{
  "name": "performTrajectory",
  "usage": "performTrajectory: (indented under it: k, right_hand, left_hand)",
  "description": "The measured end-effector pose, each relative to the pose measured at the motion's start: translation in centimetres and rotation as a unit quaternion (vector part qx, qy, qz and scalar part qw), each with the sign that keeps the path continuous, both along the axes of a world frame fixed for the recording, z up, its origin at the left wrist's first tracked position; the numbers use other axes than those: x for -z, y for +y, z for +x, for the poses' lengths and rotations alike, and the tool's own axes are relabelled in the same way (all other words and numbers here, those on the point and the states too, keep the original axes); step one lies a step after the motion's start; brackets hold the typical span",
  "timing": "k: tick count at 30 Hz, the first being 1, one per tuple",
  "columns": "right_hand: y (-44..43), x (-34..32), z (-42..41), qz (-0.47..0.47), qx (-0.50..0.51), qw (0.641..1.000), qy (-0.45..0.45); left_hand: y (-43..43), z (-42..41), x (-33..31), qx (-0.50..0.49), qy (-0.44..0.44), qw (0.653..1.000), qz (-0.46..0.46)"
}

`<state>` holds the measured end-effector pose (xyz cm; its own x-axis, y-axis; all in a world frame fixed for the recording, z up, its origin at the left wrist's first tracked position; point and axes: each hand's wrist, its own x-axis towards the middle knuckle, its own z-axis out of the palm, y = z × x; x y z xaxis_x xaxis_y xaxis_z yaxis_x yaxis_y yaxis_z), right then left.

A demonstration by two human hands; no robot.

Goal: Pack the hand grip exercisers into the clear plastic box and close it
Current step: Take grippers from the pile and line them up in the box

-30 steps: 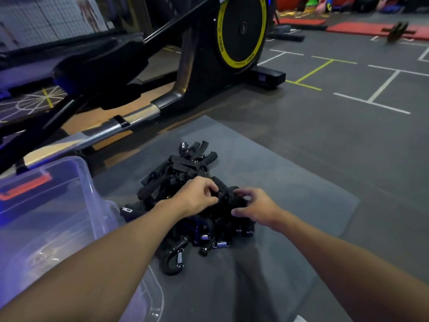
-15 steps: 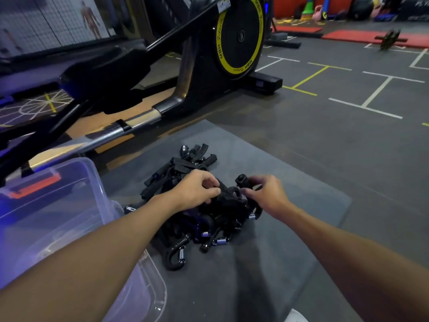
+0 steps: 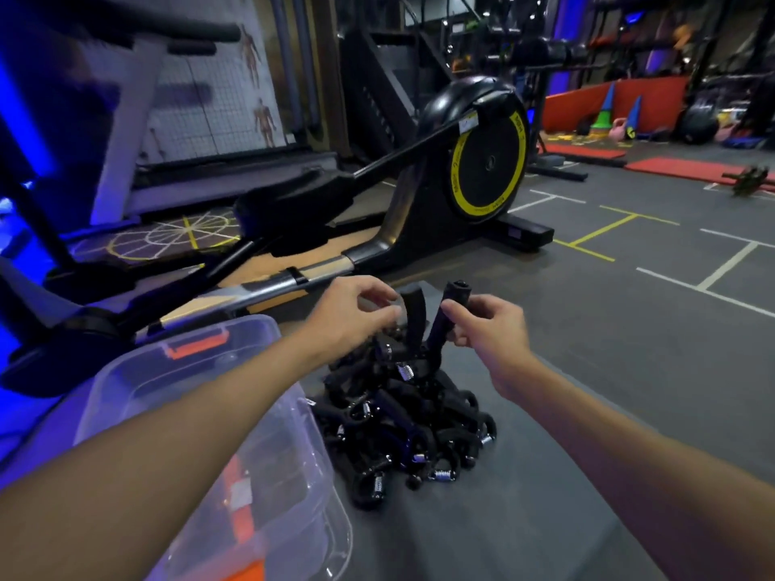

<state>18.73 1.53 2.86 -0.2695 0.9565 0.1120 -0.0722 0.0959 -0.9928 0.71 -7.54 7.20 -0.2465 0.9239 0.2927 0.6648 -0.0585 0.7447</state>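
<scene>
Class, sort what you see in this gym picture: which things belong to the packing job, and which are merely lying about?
Belong to the job: lifted exerciser, held by left hand and right hand; pile of exercisers; clear plastic box.

Just lying about: exercise machine; cones; red mats.

Gym: flywheel exercise machine [image 3: 488, 161], red mats [image 3: 687, 169], kettlebell [image 3: 616, 130], cones [image 3: 608, 100], line-marked rubber floor [image 3: 629, 312], anatomy poster [image 3: 260, 115]
</scene>
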Motion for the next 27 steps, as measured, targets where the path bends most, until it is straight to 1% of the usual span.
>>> performTrajectory:
  k: [5, 8, 11, 13, 15, 16, 17, 19, 20, 22, 23, 27]
  right_hand:
    - [-3.1, -2.4, -3.8, -0.042, -0.045, 0.995, 0.072]
    - [-5.0, -3.1, -6.8, -0.071, -0.059, 0.991, 0.098]
    - [-7.2, -3.2, -10.3, -0.111, -0.083, 0.982, 0.129]
    - [-8.4, -3.0, -12.4, -0.128, -0.121, 0.976, 0.128]
    - [-9.2, -2.5, -14.3, -0.136, -0.167, 0.972, 0.098]
    - [-9.5, -2.1, -15.2, -0.126, -0.187, 0.972, 0.069]
    - [-9.8, -1.8, -16.0, -0.091, -0.196, 0.976, 0.022]
    - [-10.1, -1.2, -17.3, 0.022, -0.177, 0.980, -0.086]
    - [-10.3, -1.1, -17.9, 0.070, -0.166, 0.977, -0.112]
    - [-10.6, -1.4, -18.7, 0.125, -0.179, 0.969, -0.112]
    - [-10.8, -1.5, -19.4, 0.134, -0.204, 0.964, -0.107]
    - [-11.9, -1.2, -21.5, 0.093, -0.277, 0.948, -0.124]
  left_hand:
    - [-5.1, -3.7, -1.3, -0.037, -0.009, 0.999, 0.007]
    - [-8.2, -5.9, -1.6, -0.061, -0.045, 0.997, 0.016]
    - [-10.7, -8.3, -1.6, -0.085, -0.036, 0.995, 0.023]
    - [-12.4, -10.1, -1.4, -0.110, -0.036, 0.993, 0.035]
    - [-14.1, -11.9, -1.1, -0.142, -0.028, 0.988, 0.045]
    - [-14.9, -12.9, -0.9, -0.159, -0.019, 0.986, 0.049]
    - [-15.7, -13.9, -0.7, -0.175, -0.009, 0.983, 0.051]
    - [-17.2, -15.8, 0.0, -0.203, 0.008, 0.978, 0.049]
    - [-17.9, -16.6, 0.5, -0.214, 0.018, 0.976, 0.044]
    - [-18.9, -17.7, 1.5, -0.231, 0.047, 0.971, 0.030]
    - [-19.3, -18.1, 2.0, -0.239, 0.059, 0.969, 0.026]
    - [-20.0, -18.7, 3.6, -0.246, 0.056, 0.967, 0.030]
